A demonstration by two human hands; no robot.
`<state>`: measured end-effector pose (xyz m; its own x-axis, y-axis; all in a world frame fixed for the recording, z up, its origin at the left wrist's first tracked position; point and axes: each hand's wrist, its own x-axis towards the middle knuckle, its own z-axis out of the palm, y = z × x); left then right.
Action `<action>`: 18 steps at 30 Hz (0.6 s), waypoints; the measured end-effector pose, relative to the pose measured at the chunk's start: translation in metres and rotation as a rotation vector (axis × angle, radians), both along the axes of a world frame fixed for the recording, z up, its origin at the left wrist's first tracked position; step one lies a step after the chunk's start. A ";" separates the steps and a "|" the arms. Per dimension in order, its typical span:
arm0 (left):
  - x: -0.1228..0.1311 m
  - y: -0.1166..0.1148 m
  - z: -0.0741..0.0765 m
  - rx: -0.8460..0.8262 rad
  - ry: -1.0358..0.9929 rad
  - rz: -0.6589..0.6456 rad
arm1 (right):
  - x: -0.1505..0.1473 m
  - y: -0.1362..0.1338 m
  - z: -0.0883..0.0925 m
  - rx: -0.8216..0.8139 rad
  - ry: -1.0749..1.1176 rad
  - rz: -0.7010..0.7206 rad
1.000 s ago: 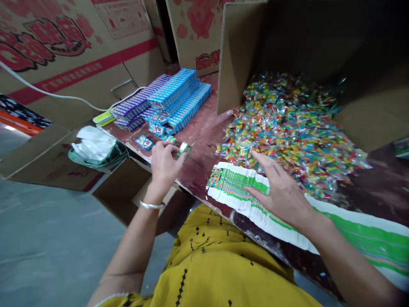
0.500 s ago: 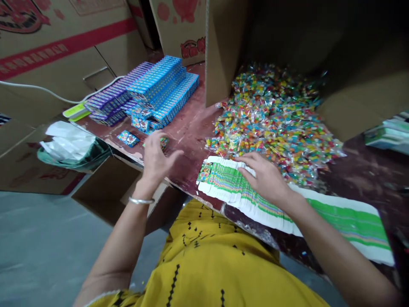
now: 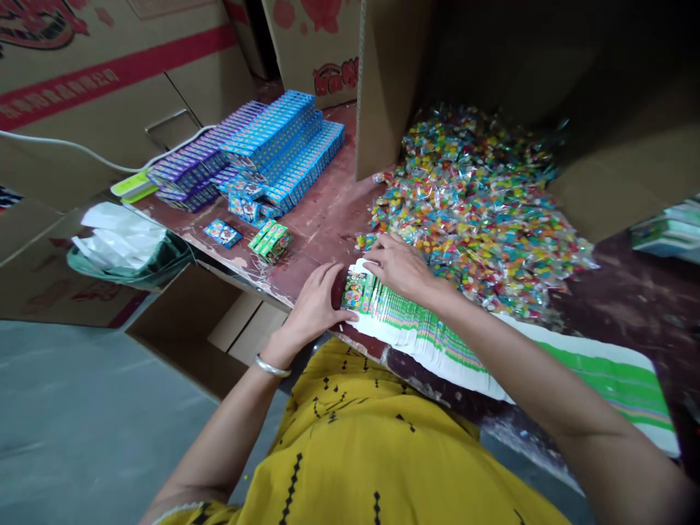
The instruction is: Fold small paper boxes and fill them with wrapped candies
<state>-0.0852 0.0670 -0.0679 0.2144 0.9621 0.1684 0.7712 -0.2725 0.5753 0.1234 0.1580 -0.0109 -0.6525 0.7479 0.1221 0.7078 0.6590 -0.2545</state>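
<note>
Flanking the card row (image 3: 407, 332) end, right hand (image 3: 402, 266) pinches it, left hand (image 3: 320, 302) lies open.

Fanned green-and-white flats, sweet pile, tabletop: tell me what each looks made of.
Fanned flats: thin printed card, apparently; white cut edges show. Sweet pile: clear glossy plastic wrappers, glinting. Tabletop: probably wood, reddish coating worn off in pale patches.
</note>
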 end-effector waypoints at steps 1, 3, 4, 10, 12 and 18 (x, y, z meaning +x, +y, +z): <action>0.000 -0.001 0.000 0.004 -0.002 0.003 | 0.002 0.000 0.000 0.010 0.034 0.001; 0.001 -0.003 -0.001 0.013 -0.003 0.006 | 0.005 -0.003 -0.001 0.021 0.086 -0.006; 0.002 -0.003 -0.001 0.014 0.000 0.007 | 0.006 -0.004 -0.001 0.024 0.094 -0.013; 0.002 -0.003 -0.002 0.016 0.018 -0.021 | 0.002 -0.019 0.006 0.047 -0.069 -0.028; 0.003 -0.002 -0.002 0.019 0.023 -0.018 | -0.004 -0.024 0.007 0.050 -0.140 -0.033; 0.007 -0.002 -0.001 0.007 0.032 0.003 | -0.021 -0.028 0.005 -0.124 -0.158 -0.137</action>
